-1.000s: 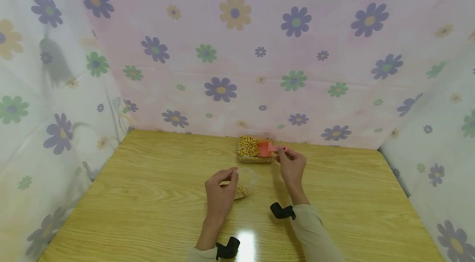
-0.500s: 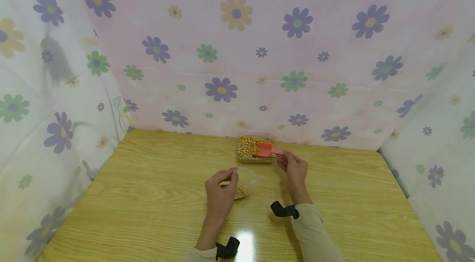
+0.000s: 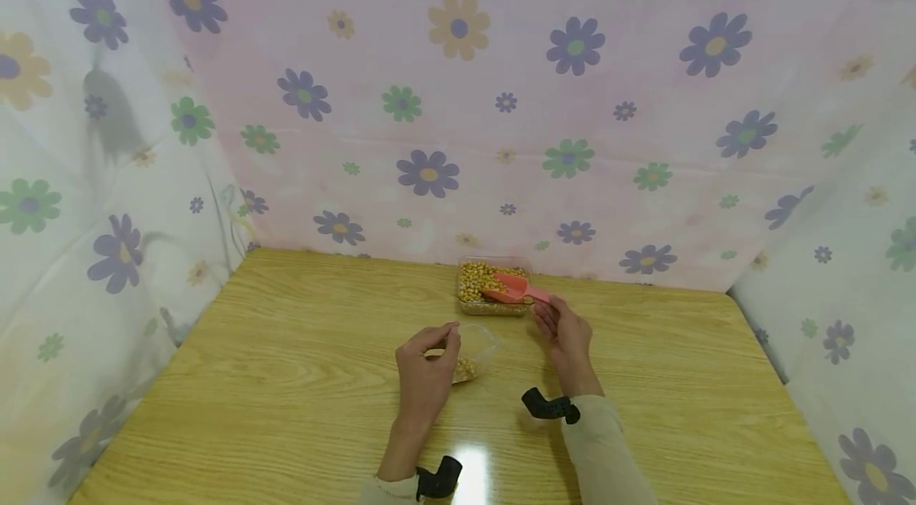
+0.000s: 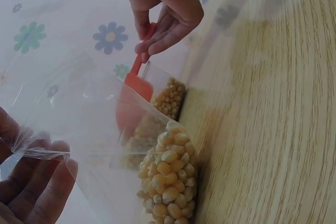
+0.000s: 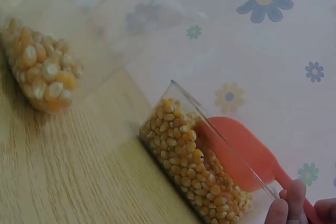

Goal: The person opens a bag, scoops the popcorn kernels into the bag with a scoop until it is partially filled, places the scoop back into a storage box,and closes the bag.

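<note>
My left hand [image 3: 427, 370] pinches the rim of a clear plastic bag [image 3: 481, 338], which stands on the table with corn kernels [image 4: 170, 177] in its bottom. Further back is a clear rectangular container [image 3: 494, 308] of corn kernels [image 5: 181, 156]. My right hand [image 3: 571, 336], just in front of the container's right end, holds a red scoop [image 3: 510, 289] by its handle. The scoop's bowl lies inside the container, its front edge down among the kernels and its handle slanting out over the right rim. In the left wrist view the bag partly veils the scoop.
The wood-grain table [image 3: 300, 346] reaches back to a flowered cloth [image 3: 458, 115], with more cloth hanging on both sides. The container stands close to the back cloth. A black wrist camera [image 3: 547, 405] is strapped to each sleeve.
My right hand has shifted slightly right and turned. The scoop has tipped from steep to flatter, its front edge pushing left into the kernels. My left hand and the bag stay put.
</note>
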Action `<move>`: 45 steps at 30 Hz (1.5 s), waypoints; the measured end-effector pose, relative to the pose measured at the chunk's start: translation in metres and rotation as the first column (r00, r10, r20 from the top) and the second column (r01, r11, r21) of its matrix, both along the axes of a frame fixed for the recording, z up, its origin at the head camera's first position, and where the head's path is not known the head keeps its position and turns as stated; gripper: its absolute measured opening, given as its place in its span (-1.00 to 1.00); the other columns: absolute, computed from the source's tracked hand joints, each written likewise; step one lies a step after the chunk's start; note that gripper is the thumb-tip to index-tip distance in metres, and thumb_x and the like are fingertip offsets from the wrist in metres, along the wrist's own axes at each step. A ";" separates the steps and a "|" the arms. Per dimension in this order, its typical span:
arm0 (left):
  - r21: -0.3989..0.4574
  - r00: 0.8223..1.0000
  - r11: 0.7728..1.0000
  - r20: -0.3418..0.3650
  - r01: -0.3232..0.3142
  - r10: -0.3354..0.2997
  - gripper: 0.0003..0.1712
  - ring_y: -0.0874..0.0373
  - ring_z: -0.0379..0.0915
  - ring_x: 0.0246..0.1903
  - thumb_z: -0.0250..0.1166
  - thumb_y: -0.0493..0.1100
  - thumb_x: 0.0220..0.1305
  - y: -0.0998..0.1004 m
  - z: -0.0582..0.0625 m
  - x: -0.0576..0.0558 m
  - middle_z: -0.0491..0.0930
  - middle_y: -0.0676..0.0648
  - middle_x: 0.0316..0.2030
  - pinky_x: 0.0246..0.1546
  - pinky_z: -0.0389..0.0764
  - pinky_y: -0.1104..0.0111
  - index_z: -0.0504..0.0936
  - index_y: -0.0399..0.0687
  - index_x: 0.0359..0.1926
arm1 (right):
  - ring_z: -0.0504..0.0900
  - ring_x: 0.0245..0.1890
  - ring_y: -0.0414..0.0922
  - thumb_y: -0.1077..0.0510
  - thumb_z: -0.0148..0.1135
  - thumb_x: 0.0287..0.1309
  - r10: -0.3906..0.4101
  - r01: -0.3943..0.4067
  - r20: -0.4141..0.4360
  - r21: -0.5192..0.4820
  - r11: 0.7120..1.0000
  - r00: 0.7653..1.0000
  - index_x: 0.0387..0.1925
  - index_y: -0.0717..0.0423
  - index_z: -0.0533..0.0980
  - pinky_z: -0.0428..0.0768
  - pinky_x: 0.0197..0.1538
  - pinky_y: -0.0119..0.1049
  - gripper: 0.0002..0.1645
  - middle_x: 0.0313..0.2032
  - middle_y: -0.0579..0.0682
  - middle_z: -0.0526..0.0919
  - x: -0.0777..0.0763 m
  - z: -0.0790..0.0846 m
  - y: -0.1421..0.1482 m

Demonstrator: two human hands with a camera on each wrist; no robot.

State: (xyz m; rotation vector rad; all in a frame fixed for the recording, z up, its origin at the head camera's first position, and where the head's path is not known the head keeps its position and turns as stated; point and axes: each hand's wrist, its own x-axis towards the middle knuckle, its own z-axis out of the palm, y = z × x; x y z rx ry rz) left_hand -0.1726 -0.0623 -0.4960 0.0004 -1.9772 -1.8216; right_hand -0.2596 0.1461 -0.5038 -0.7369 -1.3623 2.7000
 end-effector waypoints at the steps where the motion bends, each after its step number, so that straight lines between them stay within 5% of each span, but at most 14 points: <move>1: 0.001 1.000 1.000 0.001 0.005 -0.005 -0.83 0.20 0.66 -0.36 0.33 -0.35 0.34 0.000 0.000 0.000 0.77 -0.13 -0.31 -0.50 0.64 0.50 0.82 -0.21 -0.12 | 0.78 -0.42 -0.24 0.16 0.13 0.49 0.003 -0.003 0.003 -0.019 1.000 1.000 -0.31 0.05 0.69 0.72 -0.11 -0.35 -0.74 -0.50 -0.07 0.78 0.000 0.000 0.000; 22: -0.006 1.000 1.000 -0.003 0.030 -0.030 -0.82 0.11 0.68 -0.33 0.31 -0.29 0.39 -0.001 -0.001 0.000 0.77 -0.11 -0.30 -0.44 0.68 0.46 0.83 -0.12 -0.10 | 0.72 -0.48 -0.26 0.14 0.06 0.54 0.058 -0.071 -0.054 -0.288 0.955 0.997 -0.30 0.08 0.66 0.71 -0.16 -0.41 -0.69 -0.45 -0.02 0.79 0.009 0.005 0.000; 28: 0.001 0.999 0.999 -0.007 0.032 -0.032 -0.82 0.15 0.68 -0.34 0.31 -0.32 0.38 0.000 0.002 0.000 0.77 -0.14 -0.30 -0.46 0.67 0.46 0.81 -0.24 -0.10 | 0.71 -0.47 -0.26 0.11 0.04 0.55 0.061 -0.074 -0.059 -0.267 0.961 0.996 -0.29 0.08 0.67 0.71 -0.18 -0.42 -0.67 -0.48 -0.04 0.77 0.013 0.010 -0.001; 45: -0.020 1.000 1.000 -0.003 0.013 -0.013 -0.82 0.18 0.67 -0.35 0.33 -0.31 0.37 -0.001 0.002 0.001 0.78 -0.12 -0.31 -0.45 0.67 0.47 0.84 -0.12 -0.13 | 0.70 -0.45 -0.27 0.10 0.00 0.57 0.079 -0.100 -0.089 -0.269 0.958 0.993 -0.26 0.06 0.65 0.70 -0.18 -0.42 -0.67 -0.46 -0.06 0.78 0.033 0.009 -0.006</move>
